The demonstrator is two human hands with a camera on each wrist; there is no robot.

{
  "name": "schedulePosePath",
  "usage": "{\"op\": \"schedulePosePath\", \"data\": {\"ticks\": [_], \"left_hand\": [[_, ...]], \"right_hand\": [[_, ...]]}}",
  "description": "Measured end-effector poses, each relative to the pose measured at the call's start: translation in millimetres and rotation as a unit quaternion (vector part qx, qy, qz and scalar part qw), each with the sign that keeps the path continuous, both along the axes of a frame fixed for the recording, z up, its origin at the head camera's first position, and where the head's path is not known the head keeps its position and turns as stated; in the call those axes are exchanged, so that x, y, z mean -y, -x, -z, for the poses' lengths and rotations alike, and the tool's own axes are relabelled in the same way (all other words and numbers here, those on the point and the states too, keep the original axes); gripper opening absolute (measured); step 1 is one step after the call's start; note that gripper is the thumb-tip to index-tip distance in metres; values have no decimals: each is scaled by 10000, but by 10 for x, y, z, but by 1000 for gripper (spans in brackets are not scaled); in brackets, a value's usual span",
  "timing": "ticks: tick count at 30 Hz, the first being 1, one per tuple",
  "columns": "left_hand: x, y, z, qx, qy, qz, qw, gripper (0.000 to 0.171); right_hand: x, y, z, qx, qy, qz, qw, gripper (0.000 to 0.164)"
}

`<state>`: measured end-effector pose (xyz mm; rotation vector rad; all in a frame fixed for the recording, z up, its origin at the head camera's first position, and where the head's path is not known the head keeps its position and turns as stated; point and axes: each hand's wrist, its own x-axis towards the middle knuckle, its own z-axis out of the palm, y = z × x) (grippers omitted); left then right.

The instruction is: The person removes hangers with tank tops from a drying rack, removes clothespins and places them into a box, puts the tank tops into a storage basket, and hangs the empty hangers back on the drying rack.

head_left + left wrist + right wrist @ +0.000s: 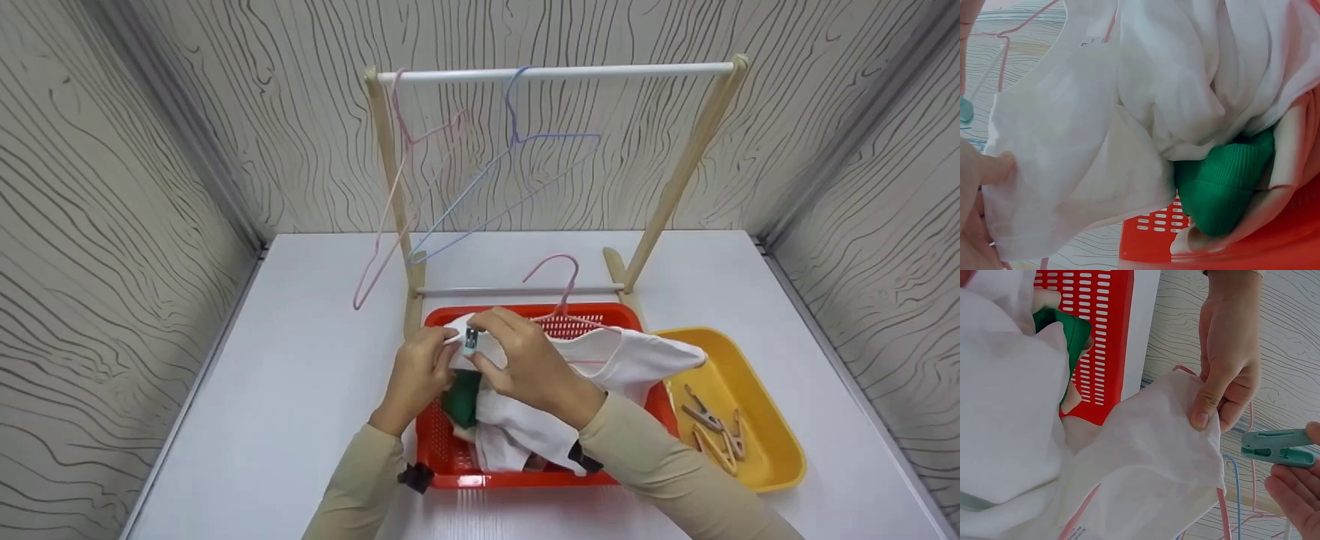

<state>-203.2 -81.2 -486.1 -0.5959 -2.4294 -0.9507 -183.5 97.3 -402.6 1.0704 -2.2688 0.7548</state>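
A white shirt point(517, 420) is draped over a pink hanger point(574, 285), above the red basket point(525, 480). My left hand point(412, 375) pinches the left shoulder edge of the shirt between thumb and fingers. Close beside it, my right hand point(536, 367) holds a teal clothespin point(1278, 445) by its handle end. In the right wrist view the clothespin points toward the shirt edge, with a small gap between them. Part of the hanger lies hidden inside the cloth. A green ribbed garment point(1224, 185) shows under the shirt, within the basket.
A yellow tray point(780, 450) with several clothespins point(716, 431) stands right of the basket. Behind is a wooden rack with a white rod point(630, 70), where a pink hanger point(394, 195) and a blue-purple hanger point(480, 176) hang. Patterned walls enclose the white table point(285, 337).
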Motion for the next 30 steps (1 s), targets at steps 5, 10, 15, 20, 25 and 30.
{"op": "schedulePosePath", "data": {"ticks": [5, 10, 15, 20, 25, 30], "left_hand": [[6, -4, -8, 75, 48, -8, 10000, 12], [16, -4, -5, 160, 52, -32, 9999, 12], [37, 7, 1, 268, -24, 18, 9996, 13], [51, 2, -10, 350, -47, 7, 9994, 14], [55, 3, -12, 377, -38, -17, 9993, 13], [48, 7, -12, 362, -45, -30, 9993, 13]], "right_hand": [[-55, -27, 37, 391, 161, 39, 9991, 35], [-133, -44, 76, 445, 320, 10, 9985, 37], [-265, -57, 113, 372, 403, 24, 9985, 38], [-450, -86, 132, 666, 365, 227, 9969, 41], [-636, -118, 160, 930, 288, 500, 9940, 42], [-815, -126, 210, 971, 278, 739, 9921, 40]]}}
